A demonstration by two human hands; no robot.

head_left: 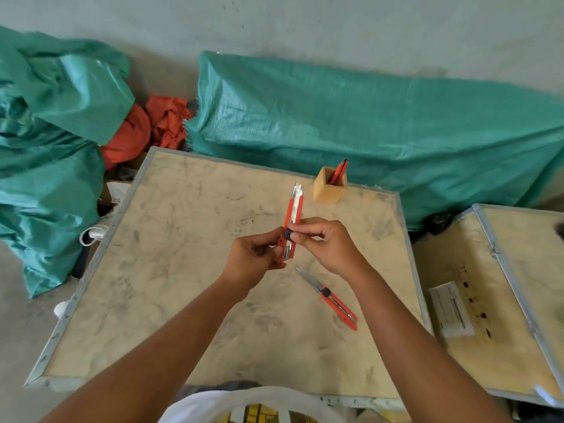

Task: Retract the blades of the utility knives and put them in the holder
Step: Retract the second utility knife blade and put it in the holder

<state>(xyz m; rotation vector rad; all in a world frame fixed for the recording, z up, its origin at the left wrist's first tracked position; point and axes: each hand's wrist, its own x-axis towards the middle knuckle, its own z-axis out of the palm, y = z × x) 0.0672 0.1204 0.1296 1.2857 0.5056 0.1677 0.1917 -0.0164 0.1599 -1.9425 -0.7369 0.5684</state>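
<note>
Red plastic utility knife (pixel 293 218), steel blade out, pinched in left hand (pixel 254 257); right hand (pixel 323 242) fingertips clamped on its black slider (pixel 287 233) could slip onto the edge.

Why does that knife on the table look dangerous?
The red utility knife lying loose on the table has its blade out, bare and pointing toward the hands. The knife in the wooden holder is put away.

- You won't find any text you can read here.
- The white paper label (pixel 451 309) on the side board (pixel 476 346) to your right carries printed lines and a dark bar, all too blurred to make out.
</note>
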